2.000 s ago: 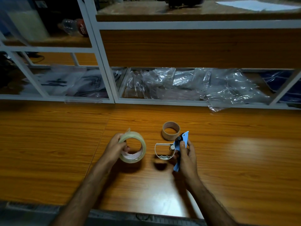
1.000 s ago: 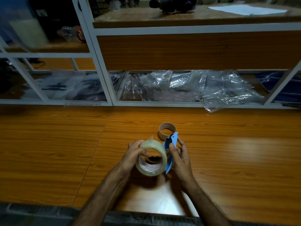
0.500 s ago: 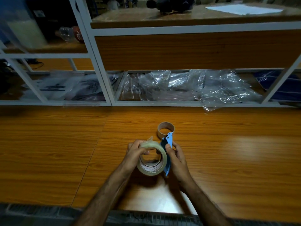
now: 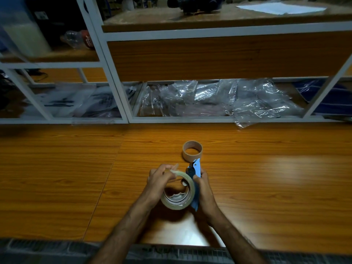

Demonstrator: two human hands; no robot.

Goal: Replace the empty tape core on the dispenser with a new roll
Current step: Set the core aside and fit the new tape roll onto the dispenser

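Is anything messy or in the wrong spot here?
A bit. One clear plastic bag spills off the shelf onto the wooden table. The empty cardboard core sits alone on the table, which fits the tape swap.

Left hand (image 4: pixel 159 181) fingers curled, pinching at fingertips. Right hand (image 4: pixel 204 187) closed in a grip, thumb up. Both forearms angled inward, hands nearly touching.

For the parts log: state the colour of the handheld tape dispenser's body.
Blue plastic dispenser, seen in the head view.
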